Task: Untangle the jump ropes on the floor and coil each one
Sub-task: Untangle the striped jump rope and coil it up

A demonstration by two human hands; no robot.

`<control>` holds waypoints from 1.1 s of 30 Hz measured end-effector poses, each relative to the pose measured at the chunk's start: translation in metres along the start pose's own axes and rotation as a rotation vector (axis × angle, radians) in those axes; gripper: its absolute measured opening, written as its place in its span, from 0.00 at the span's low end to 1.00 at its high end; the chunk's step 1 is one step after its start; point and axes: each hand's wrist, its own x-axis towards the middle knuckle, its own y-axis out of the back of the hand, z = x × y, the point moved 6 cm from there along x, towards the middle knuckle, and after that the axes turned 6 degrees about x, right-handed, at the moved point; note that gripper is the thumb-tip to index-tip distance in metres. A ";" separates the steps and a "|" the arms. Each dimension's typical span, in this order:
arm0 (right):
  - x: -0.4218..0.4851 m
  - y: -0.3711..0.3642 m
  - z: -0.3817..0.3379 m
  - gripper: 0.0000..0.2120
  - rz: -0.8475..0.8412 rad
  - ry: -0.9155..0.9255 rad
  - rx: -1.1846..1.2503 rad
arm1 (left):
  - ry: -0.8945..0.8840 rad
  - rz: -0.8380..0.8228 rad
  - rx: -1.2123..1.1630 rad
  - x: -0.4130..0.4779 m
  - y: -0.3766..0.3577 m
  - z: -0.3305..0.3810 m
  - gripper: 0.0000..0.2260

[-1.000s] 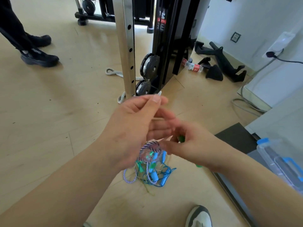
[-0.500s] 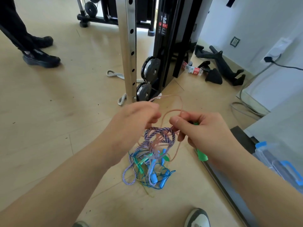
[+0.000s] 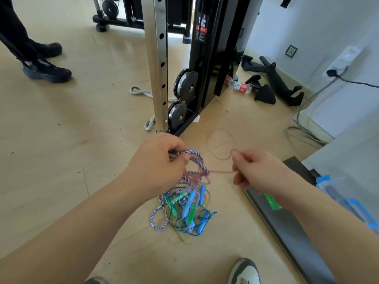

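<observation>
Light wood floor (image 3: 61, 140), white-walled gym room; steel cable-machine upright (image 3: 156, 58) stands just behind the hands, its red-white label (image 3: 201, 29) too small to read. Left hand (image 3: 158, 162) has its fingers curled round the purple-white braided rope (image 3: 194, 158). Right hand (image 3: 260, 173) pinches the pink rope (image 3: 221, 158), green handle (image 3: 271, 201) under its palm; jump-rope tangle (image 3: 184, 212) hangs to the floor below.
</observation>
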 end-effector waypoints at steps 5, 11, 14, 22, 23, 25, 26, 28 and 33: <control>0.000 -0.016 0.019 0.17 -0.212 -0.160 -0.218 | -0.084 0.064 -0.104 -0.008 0.007 0.022 0.07; 0.005 -0.011 0.020 0.24 -0.229 -0.115 -0.579 | -0.043 -0.056 -0.423 -0.021 0.007 0.045 0.05; -0.002 -0.017 0.004 0.45 -0.288 0.069 -0.330 | -0.013 -0.119 -0.438 -0.024 0.002 0.054 0.05; -0.018 -0.056 -0.033 0.22 -0.499 0.435 0.060 | 0.007 -0.116 -0.865 -0.026 0.012 0.074 0.05; -0.018 -0.058 -0.031 0.15 -0.494 0.415 0.019 | -0.012 -0.122 -0.866 -0.025 0.015 0.075 0.06; -0.017 -0.062 -0.026 0.08 -0.420 0.324 -0.091 | -0.073 -0.095 -0.859 -0.023 0.021 0.076 0.05; -0.015 -0.060 -0.025 0.14 -0.353 0.269 -0.146 | -0.101 -0.045 -0.821 -0.021 0.026 0.073 0.05; -0.014 -0.055 -0.026 0.21 -0.318 0.169 0.043 | -0.105 0.073 -0.625 -0.011 0.032 0.055 0.06; -0.014 -0.033 -0.045 0.18 -0.285 0.040 0.879 | 0.075 -0.394 -0.277 -0.010 -0.019 0.014 0.21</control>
